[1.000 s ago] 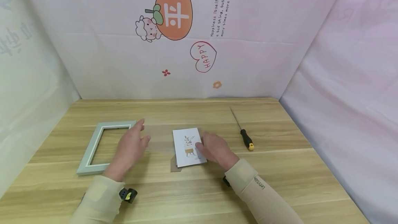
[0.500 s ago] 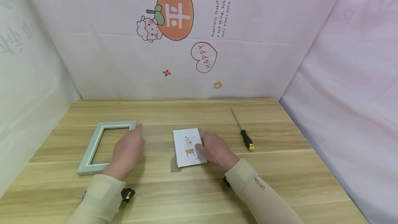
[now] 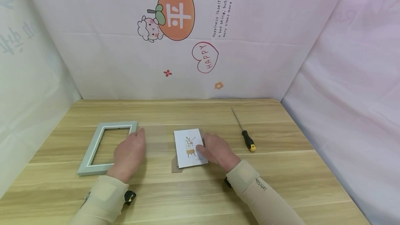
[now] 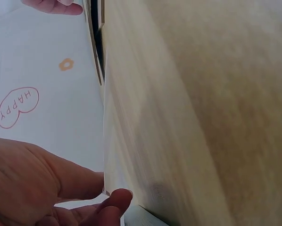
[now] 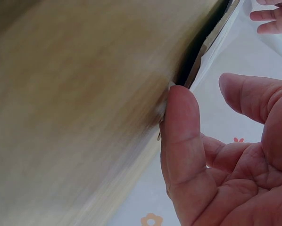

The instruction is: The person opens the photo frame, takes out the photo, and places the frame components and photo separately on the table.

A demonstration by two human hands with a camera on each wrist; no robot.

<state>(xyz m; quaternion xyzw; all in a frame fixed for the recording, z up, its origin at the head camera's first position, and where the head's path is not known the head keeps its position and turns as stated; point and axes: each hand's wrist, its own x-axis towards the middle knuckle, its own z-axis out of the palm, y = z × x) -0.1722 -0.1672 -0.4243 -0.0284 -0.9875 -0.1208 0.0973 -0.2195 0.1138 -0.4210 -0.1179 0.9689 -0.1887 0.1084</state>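
A faint clear sheet (image 3: 157,139) lies on the table between the grey-green picture frame (image 3: 89,145) and the white card. My left hand (image 3: 129,152), over the frame's right side, pinches the sheet's near edge between thumb and finger, as the left wrist view shows. The card (image 3: 184,141), printed with a potted plant, lies on a stack with a brown board (image 3: 176,167) poking out at lower left. At its right edge rests my right hand (image 3: 218,151), fingertips at the stack's side. In the right wrist view the thumb (image 5: 240,92) stands apart from the fingers.
A screwdriver (image 3: 248,141) with a black and yellow handle lies to the right, its shaft toward the back. White printed cloth (image 3: 125,65) walls the wooden table (image 3: 200,197) at the back and both sides.
My left hand has drawn its spread fingers and thumb together onto the edge of the clear sheet. The right hand, card and frame have stayed in place.
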